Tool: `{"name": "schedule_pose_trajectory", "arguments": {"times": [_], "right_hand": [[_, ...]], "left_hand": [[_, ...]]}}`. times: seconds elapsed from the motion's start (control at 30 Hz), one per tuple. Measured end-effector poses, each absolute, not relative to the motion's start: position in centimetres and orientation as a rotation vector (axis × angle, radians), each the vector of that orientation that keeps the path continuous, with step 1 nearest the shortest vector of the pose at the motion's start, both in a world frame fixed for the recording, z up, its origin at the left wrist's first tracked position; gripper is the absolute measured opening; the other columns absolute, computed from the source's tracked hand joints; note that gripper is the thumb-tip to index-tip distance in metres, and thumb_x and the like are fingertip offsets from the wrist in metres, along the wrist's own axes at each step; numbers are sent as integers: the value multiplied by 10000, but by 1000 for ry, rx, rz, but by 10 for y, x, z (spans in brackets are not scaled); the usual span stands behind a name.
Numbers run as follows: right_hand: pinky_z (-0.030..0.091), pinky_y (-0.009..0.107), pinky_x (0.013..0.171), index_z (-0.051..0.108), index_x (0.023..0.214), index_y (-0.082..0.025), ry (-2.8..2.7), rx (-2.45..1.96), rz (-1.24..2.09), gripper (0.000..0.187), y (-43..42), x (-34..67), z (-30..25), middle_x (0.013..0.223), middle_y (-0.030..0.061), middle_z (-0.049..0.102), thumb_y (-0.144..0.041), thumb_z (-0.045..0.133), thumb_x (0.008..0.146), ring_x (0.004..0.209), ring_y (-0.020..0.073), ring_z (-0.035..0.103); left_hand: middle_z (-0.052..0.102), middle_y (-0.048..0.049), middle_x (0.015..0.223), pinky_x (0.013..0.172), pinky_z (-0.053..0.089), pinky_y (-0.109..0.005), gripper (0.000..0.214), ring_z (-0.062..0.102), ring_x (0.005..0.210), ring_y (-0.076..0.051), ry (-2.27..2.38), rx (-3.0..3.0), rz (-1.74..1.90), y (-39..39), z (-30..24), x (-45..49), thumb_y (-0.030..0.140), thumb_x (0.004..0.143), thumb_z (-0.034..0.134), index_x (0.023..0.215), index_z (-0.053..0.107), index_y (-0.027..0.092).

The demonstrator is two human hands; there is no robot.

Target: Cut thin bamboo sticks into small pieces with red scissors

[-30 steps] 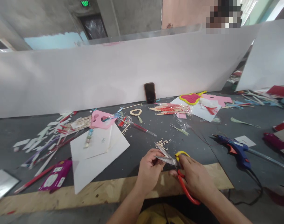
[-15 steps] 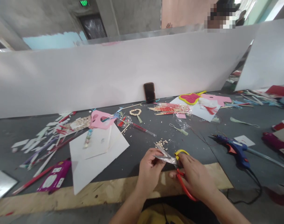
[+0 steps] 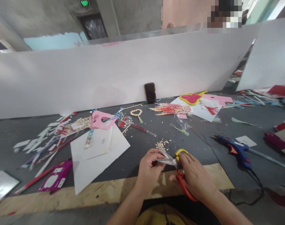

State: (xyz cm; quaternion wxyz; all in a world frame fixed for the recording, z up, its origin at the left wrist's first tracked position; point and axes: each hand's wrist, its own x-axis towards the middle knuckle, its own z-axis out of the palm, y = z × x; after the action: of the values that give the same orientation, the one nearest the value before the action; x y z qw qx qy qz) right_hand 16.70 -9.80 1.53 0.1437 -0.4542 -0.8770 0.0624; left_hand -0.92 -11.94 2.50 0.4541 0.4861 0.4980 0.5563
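My right hand (image 3: 195, 177) grips the red and yellow handles of a pair of scissors (image 3: 177, 168), whose metal blades point left and are partly apart. My left hand (image 3: 149, 170) is closed in a pinch at the blade tips, holding something too small to make out. Both hands hover over the near edge of the grey table (image 3: 137, 147), above a plywood strip (image 3: 105, 192). A small heap of pale beads (image 3: 163, 144) lies just beyond the blades.
White sheets (image 3: 95, 156) lie to the left, with a magenta packet (image 3: 56, 176) and scattered strips. A blue glue gun (image 3: 237, 151) with its cord lies to the right. A dark phone (image 3: 150, 92) leans on the white partition. Sticks, tassels and pink cut-outs lie further back.
The scissor blades have closed a little, and both hands have shifted slightly nearer to me. Nothing else on the table has moved.
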Motion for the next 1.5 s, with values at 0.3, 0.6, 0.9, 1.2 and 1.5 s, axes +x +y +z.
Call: {"name": "schedule_pose_trajectory", "arguments": {"times": [0.3,0.6,0.9,1.2,1.5], "right_hand": [[464,337,659,540,984,-146,-2563,-1360,108,269,-95,169,17,842,115,675,-373,496,846,798,261,638],[448,318,623,509,921,-162,-2544,-1361,117,222,-95,169,14,781,98,642,-370,473,853,735,235,617],[461,415,748,481,1002,-127,-2558,-1323,100,339,-96,172,9,964,152,605,-299,570,725,917,301,558],[458,430,768,476,1002,-116,-2555,-1299,118,349,-95,167,7,993,174,590,-291,589,722,944,317,537],[462,344,677,484,951,-165,-2496,-1332,129,242,-93,165,8,837,111,630,-389,480,860,815,257,602]], "left_hand": [[581,-53,884,524,435,-198,99,536,618,-96,1254,1166,1360,-119,20,-10,88,715,594,681,669,143],[578,-32,891,549,451,-197,68,528,609,-88,1279,1079,1353,-119,16,-6,116,745,573,767,625,155],[577,-42,917,494,395,-182,144,487,554,-64,1285,1165,1396,-119,16,-5,66,726,536,713,651,151],[574,-40,921,470,412,-178,111,483,516,-47,1265,1096,1361,-117,23,-6,74,701,557,692,644,142],[561,-31,915,472,399,-181,84,477,508,-41,1238,1122,1366,-118,21,-7,147,767,567,709,627,143]]}}
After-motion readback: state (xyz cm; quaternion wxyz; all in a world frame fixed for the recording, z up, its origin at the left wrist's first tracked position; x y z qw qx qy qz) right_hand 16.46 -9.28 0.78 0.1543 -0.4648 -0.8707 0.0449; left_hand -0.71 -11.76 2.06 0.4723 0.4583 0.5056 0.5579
